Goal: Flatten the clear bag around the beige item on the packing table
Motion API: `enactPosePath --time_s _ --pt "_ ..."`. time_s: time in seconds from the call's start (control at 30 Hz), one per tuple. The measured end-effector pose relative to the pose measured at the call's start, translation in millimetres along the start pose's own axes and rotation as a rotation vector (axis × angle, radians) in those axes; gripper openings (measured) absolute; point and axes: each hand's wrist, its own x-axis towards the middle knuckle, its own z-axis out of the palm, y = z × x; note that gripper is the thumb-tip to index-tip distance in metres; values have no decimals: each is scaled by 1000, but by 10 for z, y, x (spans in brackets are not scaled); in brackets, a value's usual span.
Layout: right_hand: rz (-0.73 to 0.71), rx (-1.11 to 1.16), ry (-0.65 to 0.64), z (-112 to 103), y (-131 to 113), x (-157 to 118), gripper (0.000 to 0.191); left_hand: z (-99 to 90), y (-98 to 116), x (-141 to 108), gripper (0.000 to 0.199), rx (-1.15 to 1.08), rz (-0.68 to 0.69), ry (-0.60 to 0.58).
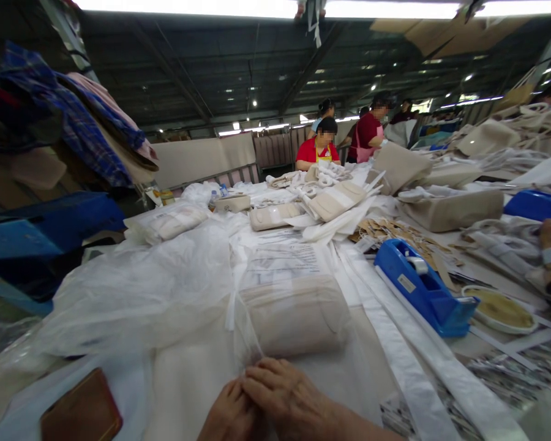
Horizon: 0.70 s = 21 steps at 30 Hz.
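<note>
A beige folded bag (pixel 298 315) lies inside a clear plastic bag (pixel 252 324) in front of me. Printed text shows on the far part of the plastic. At the plastic's near edge, my left hand (pixel 232 407) and my right hand (pixel 287 389) are side by side and touching, the right partly over the left. Both have their fingers bent and closed on the plastic; the fingertips of the left are partly hidden.
Right of the bag stands a blue tape dispenser (pixel 417 285), beside a round dish (pixel 500 309) and long white strips (pixel 395 331). Crumpled plastic (pixel 156 288) and a brown, phone-like flat object (pixel 81 407) lie left. Beige bags (pixel 335 199) cover the far table, where people (pixel 319 144) stand.
</note>
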Motion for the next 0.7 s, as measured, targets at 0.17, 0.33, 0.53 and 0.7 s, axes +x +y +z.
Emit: enactPosePath --time_s 0.17,0.33,0.53,0.7 --pt "140 38 -31 29 33 -96 42 -285 -155 -8 32 4 173 -155" --pt "187 119 -31 -39 23 -128 48 -472 -491 3 42 240 229 -307" --pt "-7 -102 -107 -37 89 -55 32 -380 -601 158 41 237 461 -298" --pt "-179 -516 72 436 188 -13 11 -298 -717 114 41 222 476 -211"
